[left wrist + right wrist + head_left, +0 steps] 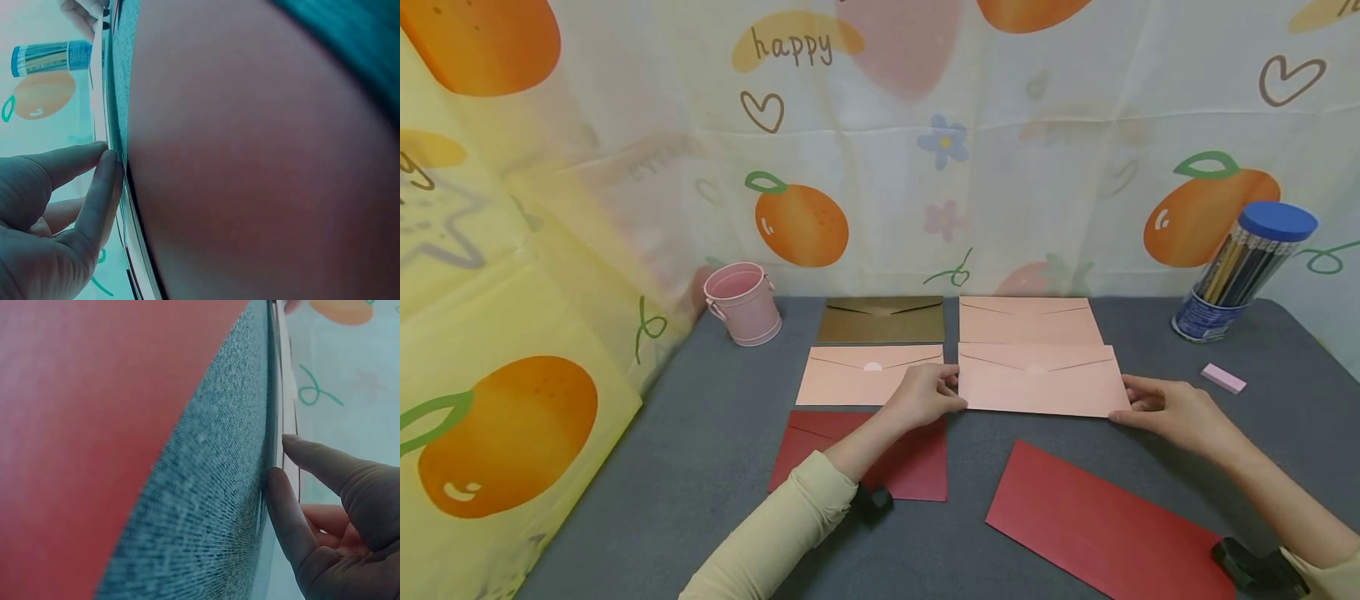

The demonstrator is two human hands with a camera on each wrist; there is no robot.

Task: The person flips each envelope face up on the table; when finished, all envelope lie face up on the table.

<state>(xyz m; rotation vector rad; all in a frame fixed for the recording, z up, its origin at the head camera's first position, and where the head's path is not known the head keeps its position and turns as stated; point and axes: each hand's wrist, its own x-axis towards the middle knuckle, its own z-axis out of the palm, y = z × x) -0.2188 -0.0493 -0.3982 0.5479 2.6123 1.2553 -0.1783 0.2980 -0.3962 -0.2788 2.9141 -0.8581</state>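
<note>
In the head view, a pale pink envelope [1036, 381] lies between my two hands, its flap side facing up. My left hand [928, 392] grips its left edge, and my right hand [1172, 410] holds the lower right edge between thumb and fingers. Both wrist views show the fingertips at the thin edge: left fingers [100, 187], right fingers [319, 464]. Behind it sits another pink envelope [1026, 320]. To the left are a brown-gold envelope [880, 327], a peach envelope with a white round seal [842, 379] and a red envelope [917, 467] partly covered by my left forearm.
Another red envelope [1097, 517] lies at an angle in front, partly under my right wrist. A pink bucket [745, 308] stands at the back left. At the right are a blue-lidded jar of pencils [1240, 271] and a small pink eraser [1223, 378]. A patterned cloth [887, 208] hangs behind.
</note>
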